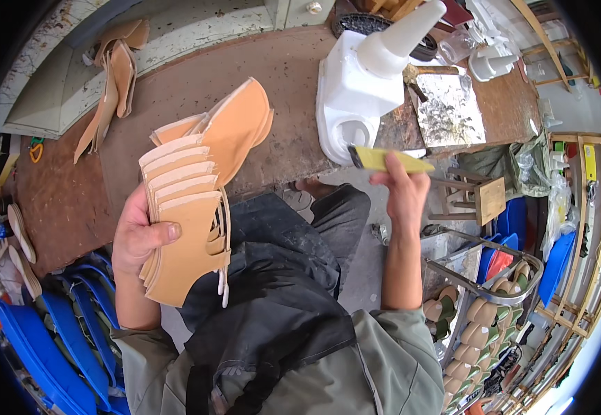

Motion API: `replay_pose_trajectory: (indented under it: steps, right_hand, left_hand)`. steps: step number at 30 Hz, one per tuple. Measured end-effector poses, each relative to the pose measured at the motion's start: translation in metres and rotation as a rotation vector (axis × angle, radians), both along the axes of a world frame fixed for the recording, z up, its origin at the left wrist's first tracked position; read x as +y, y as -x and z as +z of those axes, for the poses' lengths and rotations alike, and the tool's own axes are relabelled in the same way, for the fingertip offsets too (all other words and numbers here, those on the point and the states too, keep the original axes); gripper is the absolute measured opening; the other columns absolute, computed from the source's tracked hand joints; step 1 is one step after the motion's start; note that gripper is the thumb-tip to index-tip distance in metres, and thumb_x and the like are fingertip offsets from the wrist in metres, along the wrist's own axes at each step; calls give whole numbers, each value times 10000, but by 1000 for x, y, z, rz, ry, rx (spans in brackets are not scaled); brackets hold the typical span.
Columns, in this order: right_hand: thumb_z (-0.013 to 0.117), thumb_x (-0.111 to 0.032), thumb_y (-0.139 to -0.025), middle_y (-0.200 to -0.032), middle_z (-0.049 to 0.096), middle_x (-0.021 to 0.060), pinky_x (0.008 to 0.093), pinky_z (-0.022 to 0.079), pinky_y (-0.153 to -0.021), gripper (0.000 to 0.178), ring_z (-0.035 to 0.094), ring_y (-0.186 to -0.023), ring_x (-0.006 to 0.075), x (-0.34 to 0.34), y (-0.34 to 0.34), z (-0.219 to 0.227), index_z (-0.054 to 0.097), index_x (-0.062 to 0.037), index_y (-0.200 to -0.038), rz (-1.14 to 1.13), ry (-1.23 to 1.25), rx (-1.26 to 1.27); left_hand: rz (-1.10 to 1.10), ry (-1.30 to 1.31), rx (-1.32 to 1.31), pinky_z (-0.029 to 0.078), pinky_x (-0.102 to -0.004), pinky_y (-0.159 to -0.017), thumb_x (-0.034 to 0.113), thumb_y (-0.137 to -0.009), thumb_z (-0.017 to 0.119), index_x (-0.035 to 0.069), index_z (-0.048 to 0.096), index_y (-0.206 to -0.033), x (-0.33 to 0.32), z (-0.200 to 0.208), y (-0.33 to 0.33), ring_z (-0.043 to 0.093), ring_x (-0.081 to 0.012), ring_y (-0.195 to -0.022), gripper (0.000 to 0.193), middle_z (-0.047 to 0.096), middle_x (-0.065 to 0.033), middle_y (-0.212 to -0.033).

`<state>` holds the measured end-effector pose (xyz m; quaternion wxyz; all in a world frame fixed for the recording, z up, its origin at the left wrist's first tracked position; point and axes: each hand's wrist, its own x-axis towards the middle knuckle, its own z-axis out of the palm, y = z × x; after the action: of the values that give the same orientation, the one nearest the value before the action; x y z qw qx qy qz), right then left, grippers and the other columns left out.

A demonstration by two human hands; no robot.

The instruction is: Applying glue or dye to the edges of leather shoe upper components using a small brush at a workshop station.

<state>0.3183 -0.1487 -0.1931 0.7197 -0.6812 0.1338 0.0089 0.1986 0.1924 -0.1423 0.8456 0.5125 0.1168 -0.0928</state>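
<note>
My left hand (140,232) is closed round a fanned stack of tan shoe uppers (188,238), thumb on top. Their pale edges show in steps, and several rounded pieces spread out at the far end. In my right hand (405,192) is a flat yellow-handled brush (401,162), pinched between thumb and fingers. Its dark bristle end points left, at the round opening low on a white plastic glue bottle (362,79). Whether the bristles touch the bottle I cannot tell. The bottle has a cone-shaped spout and stands on the brown workbench (283,90).
More tan uppers (115,83) lie at the bench's far left. A hammer (418,79) and a stained silvery sheet (449,111) are right of the bottle. Blue trays (44,346) are stacked at lower left. A rack of shoes (477,332) and a wooden stool (488,200) stand on the right.
</note>
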Motion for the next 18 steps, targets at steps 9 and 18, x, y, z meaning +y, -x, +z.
replay_pose_trajectory:
  steps: [9, 18]
  right_hand:
    - [646, 20, -777, -867, 608, 100, 247, 468, -646, 175, 613, -730, 183, 12, -4, 45, 640, 26, -952, 386, 484, -519]
    - [607, 43, -785, -840, 602, 119, 276, 442, -677, 136, 565, -751, 204, 9, 2, 43, 635, 31, -918, 581, 912, -509]
  left_hand:
    - [19, 17, -7, 410, -324, -935, 69, -640, 684, -52, 383, -1280, 9, 5, 12, 544, -204, -1069, 718, 544, -128, -1184]
    - [-109, -17, -56, 384, -293, -939, 69, -707, 642, -18, 385, -1298, 19, 0, 9, 493, -131, -1075, 650, 529, -62, -1189]
